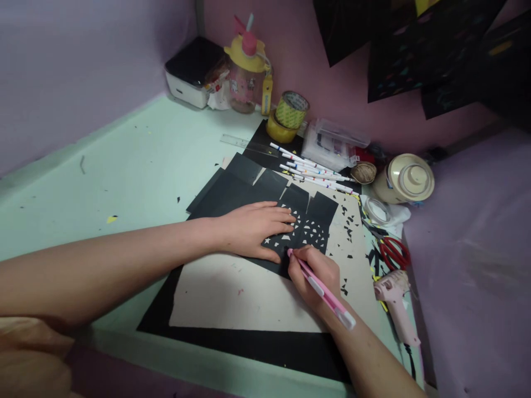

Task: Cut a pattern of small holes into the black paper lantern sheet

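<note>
My left hand (pixel 258 226) lies flat on a sheet of black paper (pixel 226 193), its fingers spread next to a patch of small cut-out shapes. Slits divide the far edge of this paper into flaps. Between the fingers of my right hand (pixel 317 273) is a pink craft knife (pixel 327 296) with a white end, its tip down on the paper near my left thumb. The blade itself is too small to make out. Beneath the black paper lies a whitish board (pixel 232 298), scattered with tiny black scraps at its right.
White-barrelled markers (pixel 309 168) lie behind the paper, near tape rolls (pixel 292 110), a clear plastic box (pixel 332 143) and a drinking bottle (pixel 245 77). At the right are a lidded jar (pixel 404 179), red-handled scissors (pixel 394 253) and a pink glue gun (pixel 396 301) with its cord.
</note>
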`<move>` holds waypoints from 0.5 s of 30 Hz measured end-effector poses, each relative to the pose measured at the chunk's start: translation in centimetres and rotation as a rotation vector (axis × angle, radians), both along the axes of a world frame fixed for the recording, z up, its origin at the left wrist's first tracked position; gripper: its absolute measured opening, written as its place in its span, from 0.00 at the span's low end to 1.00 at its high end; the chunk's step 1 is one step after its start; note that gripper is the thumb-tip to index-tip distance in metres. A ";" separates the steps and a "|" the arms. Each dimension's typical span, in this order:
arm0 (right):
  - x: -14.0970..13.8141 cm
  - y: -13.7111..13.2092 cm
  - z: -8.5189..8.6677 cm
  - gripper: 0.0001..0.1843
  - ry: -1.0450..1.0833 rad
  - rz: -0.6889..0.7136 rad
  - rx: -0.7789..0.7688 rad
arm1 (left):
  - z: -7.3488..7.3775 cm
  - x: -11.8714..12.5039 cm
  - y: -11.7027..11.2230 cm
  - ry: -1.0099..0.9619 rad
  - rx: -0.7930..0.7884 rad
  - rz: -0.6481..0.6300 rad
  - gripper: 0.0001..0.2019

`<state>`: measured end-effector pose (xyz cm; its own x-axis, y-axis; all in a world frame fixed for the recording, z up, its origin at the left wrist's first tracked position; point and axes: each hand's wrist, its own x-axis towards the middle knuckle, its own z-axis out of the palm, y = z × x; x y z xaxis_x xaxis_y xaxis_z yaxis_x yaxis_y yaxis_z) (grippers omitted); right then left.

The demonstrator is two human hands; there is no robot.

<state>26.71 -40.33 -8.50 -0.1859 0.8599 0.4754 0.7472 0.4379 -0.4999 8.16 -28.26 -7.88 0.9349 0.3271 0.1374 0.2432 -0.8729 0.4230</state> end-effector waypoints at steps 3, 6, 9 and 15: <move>0.1 0.0 -0.2 0.06 -0.007 0.004 -0.001 | 0.0 0.0 0.0 -0.005 -0.005 0.000 0.31; 0.1 0.0 -0.3 0.07 -0.023 0.008 0.001 | 0.0 -0.1 -0.1 0.013 -0.004 0.002 0.31; 0.1 0.0 -0.3 0.07 -0.028 0.009 0.004 | 0.0 -0.1 -0.1 0.018 0.000 0.000 0.32; 0.1 0.1 -0.2 0.06 -0.018 0.011 0.017 | 0.0 -0.1 -0.1 0.003 0.000 0.004 0.31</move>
<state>26.77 -40.24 -8.74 -0.2039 0.8496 0.4864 0.7511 0.4545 -0.4789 8.07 -28.35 -7.88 0.9340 0.3310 0.1345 0.2482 -0.8718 0.4223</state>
